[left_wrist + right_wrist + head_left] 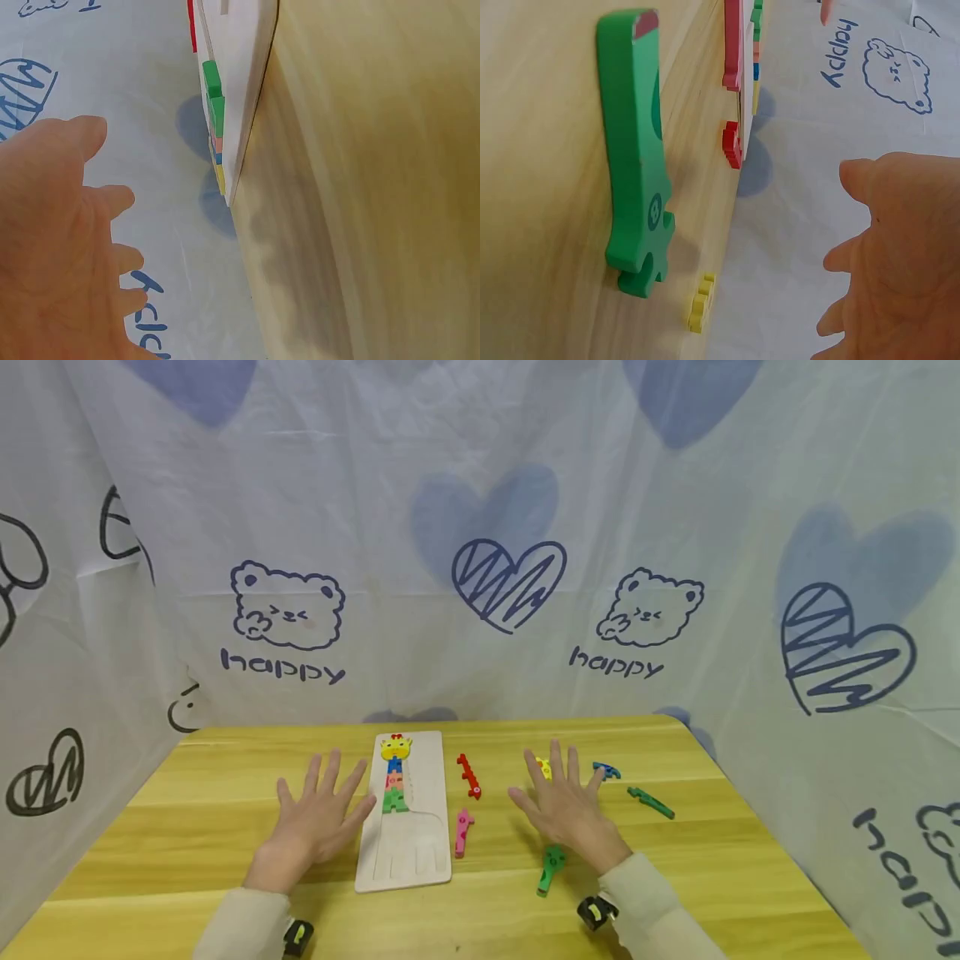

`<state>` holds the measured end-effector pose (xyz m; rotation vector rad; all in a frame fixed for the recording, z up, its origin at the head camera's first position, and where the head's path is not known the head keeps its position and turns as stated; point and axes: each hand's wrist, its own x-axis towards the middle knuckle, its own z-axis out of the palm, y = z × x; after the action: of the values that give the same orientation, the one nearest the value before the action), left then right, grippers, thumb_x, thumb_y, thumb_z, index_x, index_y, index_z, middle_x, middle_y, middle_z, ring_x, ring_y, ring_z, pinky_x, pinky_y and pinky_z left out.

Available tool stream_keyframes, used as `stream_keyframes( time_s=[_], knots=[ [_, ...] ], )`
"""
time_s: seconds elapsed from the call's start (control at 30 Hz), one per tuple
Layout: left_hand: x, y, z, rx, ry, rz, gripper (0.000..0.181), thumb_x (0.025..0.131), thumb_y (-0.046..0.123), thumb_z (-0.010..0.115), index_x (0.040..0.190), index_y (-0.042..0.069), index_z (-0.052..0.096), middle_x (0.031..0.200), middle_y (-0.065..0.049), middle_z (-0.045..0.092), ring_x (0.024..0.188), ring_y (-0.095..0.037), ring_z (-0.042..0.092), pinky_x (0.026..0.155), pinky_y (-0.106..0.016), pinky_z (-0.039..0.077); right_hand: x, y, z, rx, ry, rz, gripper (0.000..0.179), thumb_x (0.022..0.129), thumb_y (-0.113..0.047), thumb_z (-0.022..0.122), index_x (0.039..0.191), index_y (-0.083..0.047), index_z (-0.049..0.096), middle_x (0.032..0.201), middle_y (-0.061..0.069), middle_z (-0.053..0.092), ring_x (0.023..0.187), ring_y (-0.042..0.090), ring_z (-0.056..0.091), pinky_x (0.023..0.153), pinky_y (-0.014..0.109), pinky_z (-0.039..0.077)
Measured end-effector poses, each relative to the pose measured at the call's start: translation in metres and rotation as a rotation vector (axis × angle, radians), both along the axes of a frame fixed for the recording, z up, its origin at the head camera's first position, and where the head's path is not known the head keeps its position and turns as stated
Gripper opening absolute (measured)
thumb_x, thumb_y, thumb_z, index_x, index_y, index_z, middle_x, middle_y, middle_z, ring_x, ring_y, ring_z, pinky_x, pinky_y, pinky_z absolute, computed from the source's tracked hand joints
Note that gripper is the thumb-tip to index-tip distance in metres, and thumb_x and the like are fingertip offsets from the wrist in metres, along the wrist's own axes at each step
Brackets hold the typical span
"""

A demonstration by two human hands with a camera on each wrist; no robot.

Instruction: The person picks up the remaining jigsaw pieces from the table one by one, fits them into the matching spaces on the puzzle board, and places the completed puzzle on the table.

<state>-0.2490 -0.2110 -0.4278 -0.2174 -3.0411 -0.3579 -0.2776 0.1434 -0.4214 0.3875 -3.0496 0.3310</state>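
My left hand [311, 822] is spread over the table just left of a pale wooden puzzle board [416, 864], holding nothing. On the board, a giraffe's yellow head piece [396, 747] sits above blue, pink and green neck pieces [394, 802]; the lower recess is bare. My right hand [572, 814], fingers also spread, hovers over loose puzzle pieces. A yellow piece [543, 768] shows partly behind its fingers, and a blue piece [607, 771] lies by its little finger. Close below the palm is a green leg-shaped piece [637, 150], large in the right wrist view.
Between board and right hand lie a red piece [469, 777] and a pink piece [462, 833]. Another green piece [651, 802] is farther right. The wooden table [720, 877] meets a hanging white cloth [390, 668] with printed bears and hearts at its back and sides.
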Motion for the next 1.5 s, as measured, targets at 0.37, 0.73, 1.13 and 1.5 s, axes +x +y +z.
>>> stream_keyframes(
  time_s=[0.37, 0.73, 1.13, 1.5],
  knots=[
    [-0.007, 0.006, -0.003, -0.033, -0.036, -0.051, 0.065, 0.108, 0.051, 0.042, 0.164, 0.019, 0.031, 0.172, -0.025, 0.01, 0.157, -0.054, 0.009, 0.112, -0.088, 0.002, -0.001, 0.002, 0.0, -0.001, 0.0, 0.001, 0.071, 0.108, -0.056, 0.039, 0.166, -0.017, 0.024, 0.172, 0.026, 0.004, 0.157, 0.054, 0.002, 0.11, 0.09, 0.004],
    [-0.015, 0.001, 0.001, -0.132, -0.081, -0.101, 0.066, 0.106, 0.05, 0.048, 0.16, 0.014, 0.039, 0.17, -0.026, 0.02, 0.155, -0.054, 0.017, 0.113, -0.087, 0.008, -0.001, 0.002, 0.0, 0.003, -0.021, 0.003, 0.071, 0.108, -0.056, 0.038, 0.166, -0.018, 0.022, 0.172, 0.026, 0.003, 0.158, 0.053, 0.001, 0.111, 0.09, 0.003],
    [-0.025, -0.002, -0.005, -0.179, -0.171, -0.139, 0.067, 0.104, 0.054, 0.049, 0.158, 0.013, 0.043, 0.169, -0.025, 0.025, 0.154, -0.054, 0.021, 0.113, -0.086, 0.012, 0.001, 0.0, 0.0, -0.011, -0.02, 0.013, 0.071, 0.108, -0.055, 0.04, 0.165, -0.017, 0.025, 0.172, 0.027, 0.005, 0.157, 0.054, 0.002, 0.111, 0.09, 0.004],
    [-0.027, -0.002, -0.01, -0.125, -0.27, -0.073, 0.071, 0.105, 0.057, 0.046, 0.162, 0.016, 0.035, 0.167, -0.03, 0.025, 0.147, -0.064, 0.026, 0.099, -0.094, 0.023, 0.0, 0.0, 0.001, -0.027, -0.014, 0.021, 0.071, 0.108, -0.054, 0.041, 0.165, -0.016, 0.026, 0.171, 0.028, 0.005, 0.157, 0.054, 0.0, 0.11, 0.091, 0.002]
  ],
)
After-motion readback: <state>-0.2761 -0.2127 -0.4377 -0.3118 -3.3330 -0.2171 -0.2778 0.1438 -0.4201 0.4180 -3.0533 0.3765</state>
